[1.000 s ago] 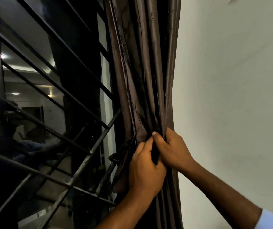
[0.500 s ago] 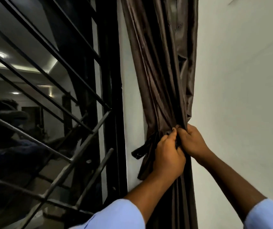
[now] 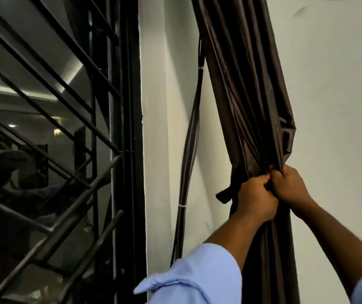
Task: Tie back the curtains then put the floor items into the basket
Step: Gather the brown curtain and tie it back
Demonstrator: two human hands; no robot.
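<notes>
A dark brown curtain (image 3: 248, 88) hangs gathered into a tight bunch against the white wall, right of the window. My left hand (image 3: 255, 197) and my right hand (image 3: 289, 185) meet at the gathered waist of the curtain, fingers curled into the fabric and a dark tie-back band. One loose end of the tie-back (image 3: 223, 195) sticks out to the left of my left hand. Below my hands the curtain falls straight down. The floor items and the basket are out of view.
A window with black diagonal metal bars (image 3: 50, 132) fills the left side, its glass reflecting a lit room. A bundle of dark cables (image 3: 188, 154) runs down the white wall strip between window frame and curtain. Bare white wall (image 3: 340, 106) lies to the right.
The curtain bunch and both hands have shifted right in view, baring the wall strip and cables. The hands have closed tighter together on the gathered fabric.
</notes>
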